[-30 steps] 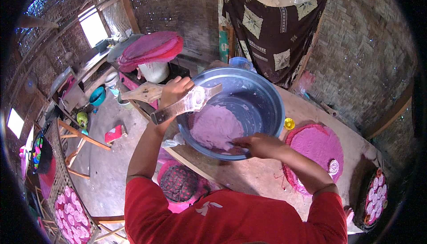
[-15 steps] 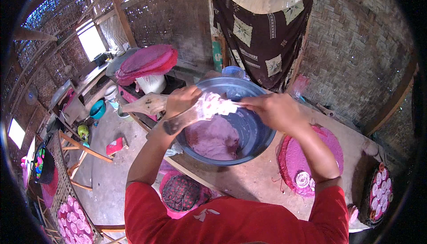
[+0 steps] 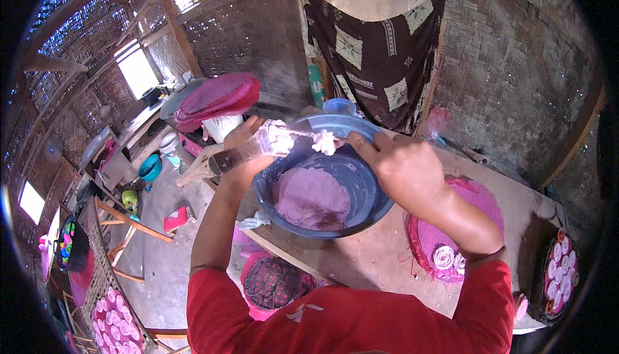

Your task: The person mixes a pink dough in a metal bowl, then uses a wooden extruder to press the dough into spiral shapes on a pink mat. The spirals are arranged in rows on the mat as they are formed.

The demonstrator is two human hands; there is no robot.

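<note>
In my left hand [image 3: 244, 151] is a wooden-handled tool [image 3: 205, 166] with a dark band; pale pink dough [image 3: 280, 138] clings around its far end. My left fingers wrap round the tool, above the basin's left rim. My right hand [image 3: 403, 164] is closed over the basin's right side, with a small lump of pale dough [image 3: 325, 142] at its fingertips. Whether a thin utensil is also in those fingers cannot be made out. Below both hands stands a big dark blue basin [image 3: 371, 209], holding a mound of pink dough [image 3: 313, 193].
The basin stands on a long table [image 3: 361, 251]. To its right lie a round pink mat [image 3: 477, 206] with pale rosettes and a dark-rimmed round tray [image 3: 561, 273]. Stacked pink mats [image 3: 222, 99] sit at the back left. A red-and-white packet [image 3: 178, 220] lies on the floor.
The left hand and tool have moved slightly left. The dough, joined between the hands before, now shows as a mass on the tool and a lump at the right fingertips.
</note>
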